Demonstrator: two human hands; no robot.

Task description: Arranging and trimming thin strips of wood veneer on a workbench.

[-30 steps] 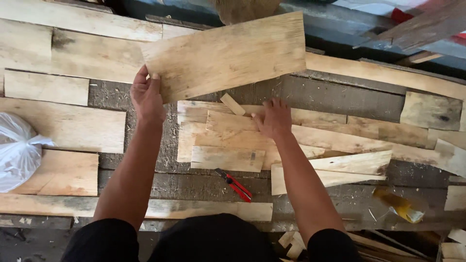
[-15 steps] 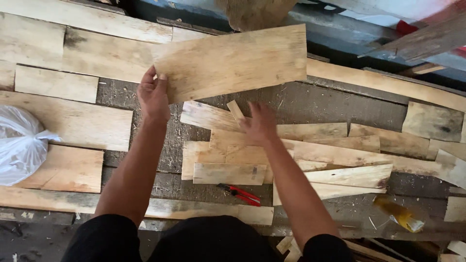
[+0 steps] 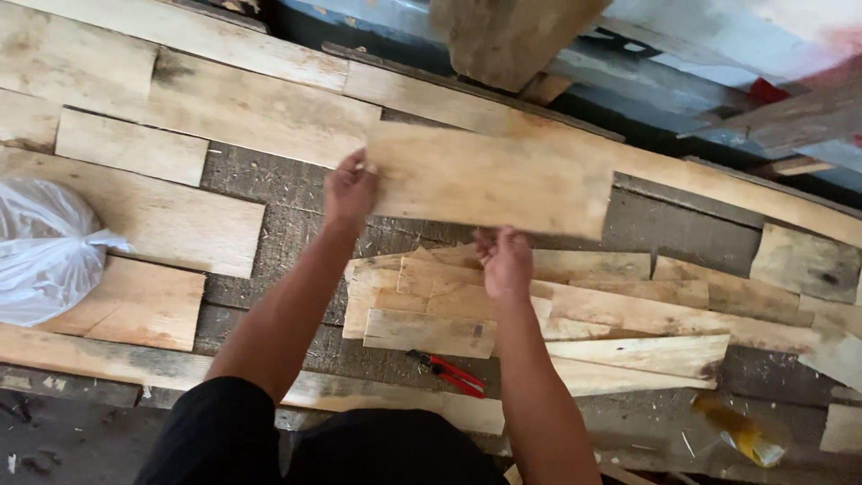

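Both my hands have come together on the wide plank (image 3: 489,180) since a moment ago; back then my right hand pressed flat on the stack of boards (image 3: 467,301) below, and now it has lifted off to join the left; my left hand (image 3: 350,190) grips the plank's near-left edge, fingers wrapped over the end, while my right hand (image 3: 505,260) pinches its lower edge from underneath; the plank hangs roughly level between them, raised above the stack, its far end reaching well past my right hand; the stack of loose boards lies directly under my right hand, pieces overlapping at odd angles; red-handled pliers (image 3: 449,372) rest on the floor just beside the stack, near my right forearm; a white plastic bag (image 3: 45,250) sits well off to the left of my left arm, on bare boards; a yellowish bottle (image 3: 736,429) lies far to the right, below the long offcuts.
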